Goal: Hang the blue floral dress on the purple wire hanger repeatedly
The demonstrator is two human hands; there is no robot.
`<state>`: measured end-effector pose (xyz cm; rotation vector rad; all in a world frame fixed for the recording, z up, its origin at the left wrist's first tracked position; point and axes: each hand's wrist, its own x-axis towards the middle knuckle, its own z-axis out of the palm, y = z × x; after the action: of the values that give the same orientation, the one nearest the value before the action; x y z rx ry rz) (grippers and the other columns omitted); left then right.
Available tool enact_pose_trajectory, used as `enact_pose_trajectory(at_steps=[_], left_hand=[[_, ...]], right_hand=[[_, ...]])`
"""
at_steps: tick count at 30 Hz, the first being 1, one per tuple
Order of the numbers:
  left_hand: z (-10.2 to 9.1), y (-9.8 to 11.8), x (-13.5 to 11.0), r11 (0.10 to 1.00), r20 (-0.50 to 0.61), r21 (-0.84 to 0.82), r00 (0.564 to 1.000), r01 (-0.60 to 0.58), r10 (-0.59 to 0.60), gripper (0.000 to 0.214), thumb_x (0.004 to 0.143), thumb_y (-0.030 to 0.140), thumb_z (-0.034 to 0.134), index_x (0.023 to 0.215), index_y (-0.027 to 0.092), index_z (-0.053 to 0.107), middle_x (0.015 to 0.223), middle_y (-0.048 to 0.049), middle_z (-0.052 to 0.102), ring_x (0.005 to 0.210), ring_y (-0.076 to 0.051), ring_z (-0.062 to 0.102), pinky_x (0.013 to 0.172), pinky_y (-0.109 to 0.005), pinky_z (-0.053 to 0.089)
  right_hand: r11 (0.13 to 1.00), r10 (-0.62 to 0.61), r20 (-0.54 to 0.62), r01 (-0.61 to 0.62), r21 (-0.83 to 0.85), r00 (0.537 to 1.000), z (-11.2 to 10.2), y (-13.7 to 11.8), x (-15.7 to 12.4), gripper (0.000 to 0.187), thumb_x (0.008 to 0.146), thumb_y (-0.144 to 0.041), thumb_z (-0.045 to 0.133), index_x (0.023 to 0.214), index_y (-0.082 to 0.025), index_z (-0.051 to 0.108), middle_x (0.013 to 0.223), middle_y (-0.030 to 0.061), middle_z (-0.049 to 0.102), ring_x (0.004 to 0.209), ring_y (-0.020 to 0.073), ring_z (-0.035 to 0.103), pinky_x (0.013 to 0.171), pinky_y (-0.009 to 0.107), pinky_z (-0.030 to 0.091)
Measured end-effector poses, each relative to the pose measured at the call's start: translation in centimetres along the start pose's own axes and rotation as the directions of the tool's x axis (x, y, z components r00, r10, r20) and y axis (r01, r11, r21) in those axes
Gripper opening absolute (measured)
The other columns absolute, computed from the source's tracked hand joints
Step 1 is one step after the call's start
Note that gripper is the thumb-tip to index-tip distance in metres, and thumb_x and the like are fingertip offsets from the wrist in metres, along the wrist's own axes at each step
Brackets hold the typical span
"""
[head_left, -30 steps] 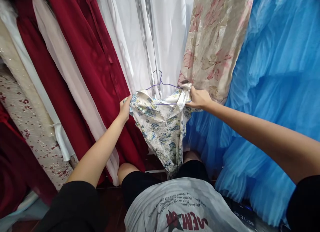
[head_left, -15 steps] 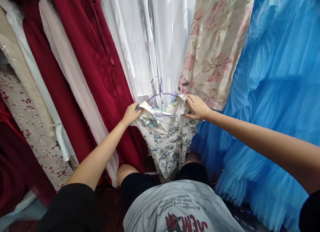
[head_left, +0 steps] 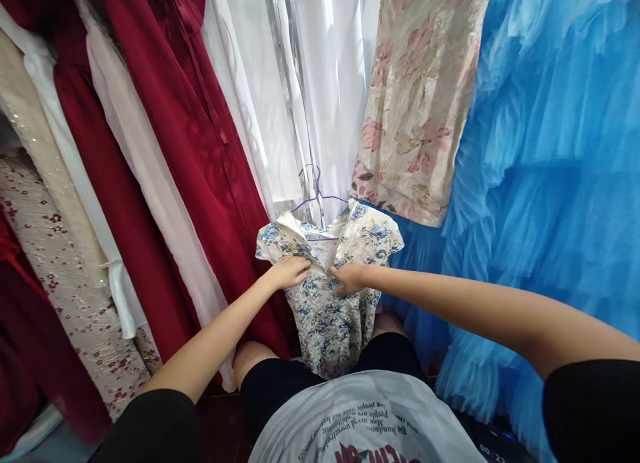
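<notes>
A white blouse with blue and yellow flowers (head_left: pixel 325 323) hangs in front of me on a thin purple hanger (head_left: pixel 318 195), its lower end between my knees. My left hand (head_left: pixel 291 272) is closed at the left side of the blouse's front opening, fingers bent over the cloth. Across from it, my right hand (head_left: pixel 349 277) pinches the right edge of the opening at chest height. A small gap of cloth separates the two hands. Both short sleeves spread outward, and the neckline stands open below the hanger's hook. My palms hide part of the front edges.
Dark red dresses (head_left: pixel 200 150) and a pale pink panel (head_left: pixel 155 163) hang at the left. White curtains (head_left: pixel 335 83) hang behind the hanger. To the right are a beige floral garment (head_left: pixel 415 116) and a large blue tulle dress (head_left: pixel 545 183).
Both hands have moved from the shoulders of the blouse down and inward to its front opening. The sleeves now lie spread out and uncovered.
</notes>
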<state>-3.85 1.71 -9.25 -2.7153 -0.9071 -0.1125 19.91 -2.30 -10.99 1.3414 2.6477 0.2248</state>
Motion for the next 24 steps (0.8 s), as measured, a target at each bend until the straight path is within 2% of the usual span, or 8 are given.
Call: enact_pose_trajectory(at_steps=[3, 6, 10, 12, 15, 18, 24], left_hand=[[0.8, 0.8, 0.5, 0.999, 0.096, -0.039, 0.995, 0.038, -0.034, 0.021, 0.094, 0.03, 0.052, 0.103, 0.017, 0.067, 0.099, -0.01, 0.071, 0.092, -0.025, 0.066, 0.083, -0.033, 0.046], [1.6, 2.1, 0.7, 0.993, 0.189, -0.103, 0.981, 0.052, -0.032, 0.026, 0.089, 0.035, 0.062, 0.107, 0.017, 0.068, 0.101, -0.0095, 0.072, 0.09, -0.024, 0.068, 0.076, -0.03, 0.047], [3.2, 4.6, 0.9, 0.979, 0.252, -0.194, 0.968, 0.063, -0.013, 0.039, 0.084, 0.045, 0.069, 0.112, 0.018, 0.068, 0.1, -0.0076, 0.074, 0.087, -0.024, 0.069, 0.072, -0.029, 0.049], [4.0, 5.6, 1.0, 0.971, 0.268, -0.221, 0.963, 0.087, -0.025, 0.04, 0.08, 0.048, 0.073, 0.106, 0.018, 0.071, 0.093, -0.0076, 0.074, 0.084, -0.025, 0.069, 0.071, -0.03, 0.049], [4.7, 6.6, 1.2, 0.956, 0.248, -0.258, 0.966, 0.136, -0.07, 0.039, 0.079, 0.053, 0.074, 0.091, 0.016, 0.073, 0.087, -0.0093, 0.074, 0.082, -0.027, 0.069, 0.071, -0.031, 0.05], [4.9, 6.9, 1.3, 0.936, 0.173, -0.308, 0.977, 0.171, -0.121, 0.039, 0.084, 0.054, 0.069, 0.093, 0.016, 0.073, 0.093, -0.0102, 0.074, 0.089, -0.027, 0.07, 0.075, -0.031, 0.05], [5.3, 7.2, 0.9, 0.889, 0.075, -0.388, 0.97, 0.243, -0.232, 0.032, 0.097, 0.038, 0.051, 0.095, 0.013, 0.071, 0.088, -0.0094, 0.073, 0.081, -0.022, 0.068, 0.072, -0.029, 0.048]], right_hand=[[0.999, 0.022, 0.056, -0.024, 0.035, 0.998, 0.4, -0.6, 1.9, 0.056, 0.084, -0.044, 0.069, 0.128, -0.009, 0.066, 0.113, 0.0191, 0.076, 0.096, 0.0289, 0.074, 0.073, 0.031, 0.054], [0.999, 0.019, 0.088, -0.023, 0.049, 0.996, 0.3, -0.9, 2.6, 0.034, 0.085, -0.037, 0.067, 0.105, -0.013, 0.078, 0.1, 0.0137, 0.08, 0.093, 0.0269, 0.075, 0.073, 0.028, 0.053], [0.999, 0.01, 0.037, -0.011, 0.035, 0.999, -0.1, -1.3, 1.8, 0.04, 0.082, -0.043, 0.069, 0.107, -0.013, 0.077, 0.105, 0.0152, 0.079, 0.098, 0.0304, 0.074, 0.074, 0.03, 0.053], [1.0, -0.002, -0.002, 0.002, 0.018, 1.0, -0.4, -1.7, 1.1, 0.044, 0.082, -0.046, 0.069, 0.11, -0.013, 0.076, 0.108, 0.0172, 0.078, 0.099, 0.0324, 0.074, 0.074, 0.032, 0.053], [0.999, -0.04, -0.058, 0.039, -0.014, 0.997, -0.6, -2.3, 0.3, 0.041, 0.089, -0.041, 0.061, 0.113, -0.01, 0.072, 0.103, 0.0191, 0.078, 0.095, 0.0335, 0.075, 0.075, 0.035, 0.053], [0.996, -0.087, -0.103, 0.083, -0.045, 0.991, -0.6, -2.6, -0.3, 0.039, 0.092, -0.034, 0.054, 0.119, -0.008, 0.066, 0.097, 0.0192, 0.078, 0.09, 0.0333, 0.075, 0.075, 0.036, 0.052], [0.989, -0.132, -0.154, 0.12, -0.086, 0.979, -0.6, -1.8, -1.1, 0.032, 0.099, -0.029, 0.047, 0.119, -0.009, 0.062, 0.091, 0.0185, 0.078, 0.083, 0.0295, 0.075, 0.07, 0.033, 0.049]])
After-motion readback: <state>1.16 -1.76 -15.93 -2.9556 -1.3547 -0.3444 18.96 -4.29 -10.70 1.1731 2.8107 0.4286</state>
